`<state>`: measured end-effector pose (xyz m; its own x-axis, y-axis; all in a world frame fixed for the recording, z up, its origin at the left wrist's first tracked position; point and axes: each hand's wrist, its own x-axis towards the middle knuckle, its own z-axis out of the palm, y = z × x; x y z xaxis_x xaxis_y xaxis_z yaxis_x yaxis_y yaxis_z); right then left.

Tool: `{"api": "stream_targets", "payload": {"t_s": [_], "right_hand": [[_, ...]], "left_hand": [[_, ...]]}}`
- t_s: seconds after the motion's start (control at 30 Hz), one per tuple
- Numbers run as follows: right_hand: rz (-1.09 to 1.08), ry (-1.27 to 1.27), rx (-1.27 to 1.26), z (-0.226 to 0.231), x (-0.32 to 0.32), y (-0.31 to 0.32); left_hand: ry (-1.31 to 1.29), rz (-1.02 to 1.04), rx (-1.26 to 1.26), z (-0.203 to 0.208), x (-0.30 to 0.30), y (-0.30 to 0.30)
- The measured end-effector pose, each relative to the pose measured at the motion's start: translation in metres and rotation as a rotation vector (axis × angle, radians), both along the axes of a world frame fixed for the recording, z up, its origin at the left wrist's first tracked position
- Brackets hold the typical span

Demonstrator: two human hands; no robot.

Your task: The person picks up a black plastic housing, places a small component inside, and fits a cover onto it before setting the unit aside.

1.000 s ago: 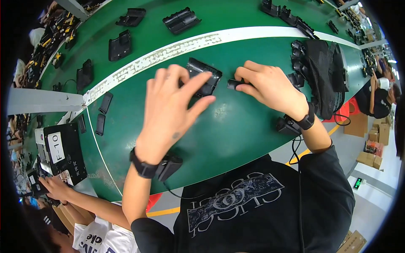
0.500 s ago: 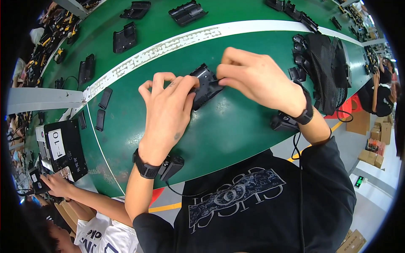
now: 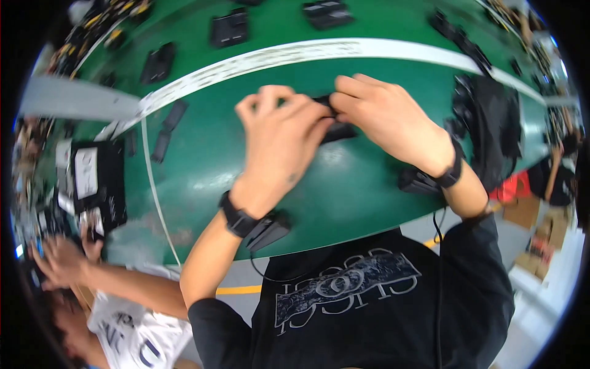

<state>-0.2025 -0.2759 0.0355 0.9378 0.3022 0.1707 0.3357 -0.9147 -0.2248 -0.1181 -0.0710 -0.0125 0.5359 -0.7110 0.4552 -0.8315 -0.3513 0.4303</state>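
Note:
Over the green tabletop, both hands meet at a black plastic shell part (image 3: 339, 133). My left hand (image 3: 279, 138) has its thumb and fingers closed on the part's left end. My right hand (image 3: 393, 120) pinches at its far right edge with thumb and fingertips together. Most of the part is hidden behind the fingers, and motion smears its detail. Whether a smaller piece sits between my right fingertips cannot be made out. Each wrist wears a black strap with a small black box and cable.
Several black shell parts (image 3: 229, 27) lie beyond the white strip (image 3: 270, 56). Two small black pieces (image 3: 162, 144) are at left, near a black box (image 3: 101, 203). A black mesh bag (image 3: 495, 126) lies at right. A co-worker's hand (image 3: 61, 261) shows at lower left.
My hands have come closer together around the black part, covering more of it. The view has shifted, so the scene sits differently in the picture. The co-worker's hands have moved.

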Motion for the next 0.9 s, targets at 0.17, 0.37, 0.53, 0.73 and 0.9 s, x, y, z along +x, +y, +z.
{"api": "stream_targets", "payload": {"t_s": [0.17,0.37,0.53,0.73,0.9], "right_hand": [[0.078,0.268,-0.004,0.021,0.028,0.021],[-0.035,0.351,0.051,-0.003,0.020,-0.024],[0.220,0.221,0.019,-0.005,0.027,-0.011],[0.197,0.175,-0.242,0.035,0.023,0.011],[0.104,0.259,-0.289,0.048,0.019,0.039]], "left_hand": [[-0.144,0.200,-0.022,-0.006,-0.006,0.006],[-0.189,0.135,-0.019,-0.037,-0.008,-0.040],[-0.176,0.246,0.007,-0.040,-0.010,-0.041],[-0.193,0.284,-0.062,-0.034,-0.005,-0.055],[-0.127,0.240,-0.010,-0.033,0.004,-0.055]]}}
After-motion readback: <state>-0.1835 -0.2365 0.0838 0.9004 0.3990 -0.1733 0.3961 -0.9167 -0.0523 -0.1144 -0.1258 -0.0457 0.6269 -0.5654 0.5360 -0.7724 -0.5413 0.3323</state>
